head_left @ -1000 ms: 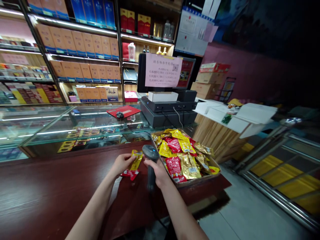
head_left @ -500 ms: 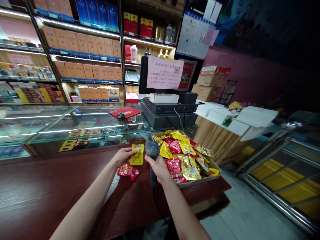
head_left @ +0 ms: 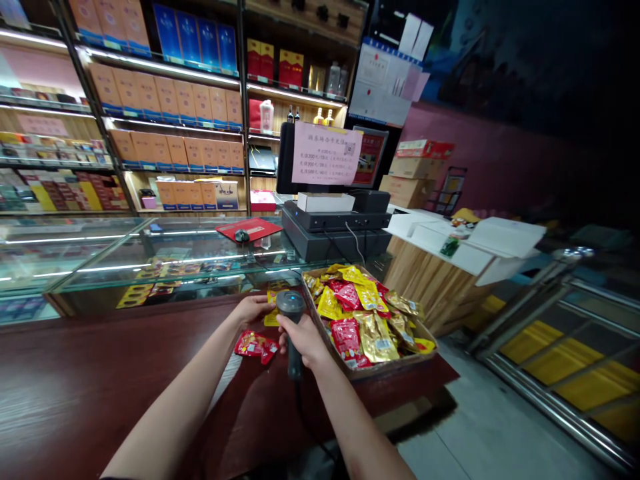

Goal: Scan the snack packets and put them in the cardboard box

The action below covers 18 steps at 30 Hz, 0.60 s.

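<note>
My right hand (head_left: 304, 338) is closed around the handle of a dark barcode scanner (head_left: 291, 305), its head pointing away from me. Just left of it, my left hand (head_left: 251, 310) pinches a yellow snack packet (head_left: 271, 318); the scanner head hides much of that packet. On the dark red counter (head_left: 125, 373), below my left hand, lies a red snack packet (head_left: 255, 346). A shallow cardboard box (head_left: 320, 313) heaped with gold, yellow and red packets (head_left: 373, 293) stands to the right of the scanner.
Beyond the counter is a glass display case (head_left: 165, 257) bearing a red mat (head_left: 260, 229) and a computer mouse (head_left: 242, 236). A monitor (head_left: 285, 157) with a pink paper sign stands behind the box. Shelves of boxed goods line the back; a metal railing (head_left: 540, 313) is at right.
The scanner in my right hand has moved left and now overlaps the yellow packet, which was in plain sight before. The red packet has stayed on the counter.
</note>
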Available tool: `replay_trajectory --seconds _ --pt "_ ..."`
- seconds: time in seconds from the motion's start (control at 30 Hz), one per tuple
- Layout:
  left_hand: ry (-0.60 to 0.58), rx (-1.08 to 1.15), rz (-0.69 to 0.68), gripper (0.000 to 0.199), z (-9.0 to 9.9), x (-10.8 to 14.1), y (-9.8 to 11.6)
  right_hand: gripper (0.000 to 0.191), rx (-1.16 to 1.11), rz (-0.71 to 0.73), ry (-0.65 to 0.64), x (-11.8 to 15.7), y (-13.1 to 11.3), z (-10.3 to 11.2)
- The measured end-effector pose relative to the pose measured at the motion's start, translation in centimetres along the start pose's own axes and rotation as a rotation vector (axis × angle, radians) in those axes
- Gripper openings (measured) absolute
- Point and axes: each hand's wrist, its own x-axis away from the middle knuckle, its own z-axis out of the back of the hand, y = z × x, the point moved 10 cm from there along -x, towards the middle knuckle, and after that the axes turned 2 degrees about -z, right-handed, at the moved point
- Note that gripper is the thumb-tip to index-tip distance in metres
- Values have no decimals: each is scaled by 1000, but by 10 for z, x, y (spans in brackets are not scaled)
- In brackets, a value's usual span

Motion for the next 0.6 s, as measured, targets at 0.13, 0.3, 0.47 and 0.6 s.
replay_trajectory --seconds 0.13,0.3,0.47,0.6 --pt "8 -8 -7 31 0 0 0 28 5 -22 -18 0 3 -2" --pt "-10 -5 26 35 -7 8 5 20 5 132 93 3 -15 11" --pt "-106 12 44 39 -33 20 16 24 31 273 165 15 -47 29" --pt "-205 58 87 35 -71 21 32 28 -62 171 103 17 -57 48"
